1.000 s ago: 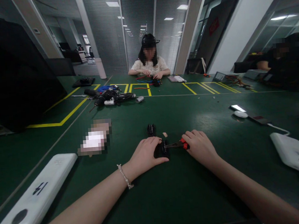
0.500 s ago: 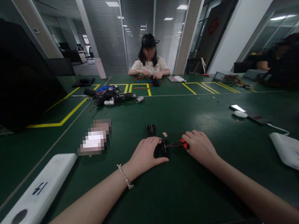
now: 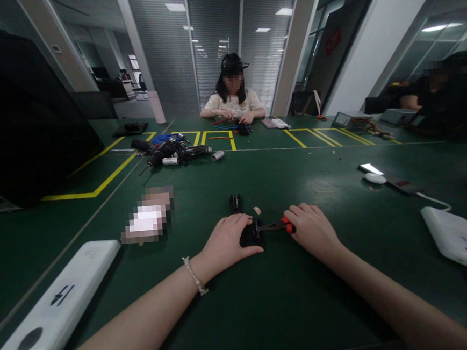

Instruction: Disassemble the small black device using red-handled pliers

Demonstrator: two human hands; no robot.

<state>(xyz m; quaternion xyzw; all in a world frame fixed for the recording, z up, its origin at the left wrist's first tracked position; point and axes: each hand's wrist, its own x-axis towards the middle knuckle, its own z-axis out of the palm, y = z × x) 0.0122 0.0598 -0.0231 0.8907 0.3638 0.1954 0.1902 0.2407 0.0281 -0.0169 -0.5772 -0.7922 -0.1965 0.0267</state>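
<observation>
My left hand (image 3: pixel 226 243) rests on the green table (image 3: pixel 268 301) and grips a small black part (image 3: pixel 251 234) between thumb and fingers. My right hand (image 3: pixel 313 231) is closed round the red handles of a pair of pliers (image 3: pixel 278 226), whose jaws reach left onto the black part. A second small black part (image 3: pixel 235 202) and a tiny beige piece (image 3: pixel 257 210) lie just beyond my hands.
A white flat device (image 3: pixel 54 310) lies at the near left and another (image 3: pixel 459 238) at the near right. A heap of black tools (image 3: pixel 170 150) sits further back on the left. One person works at the far side, another at the right edge.
</observation>
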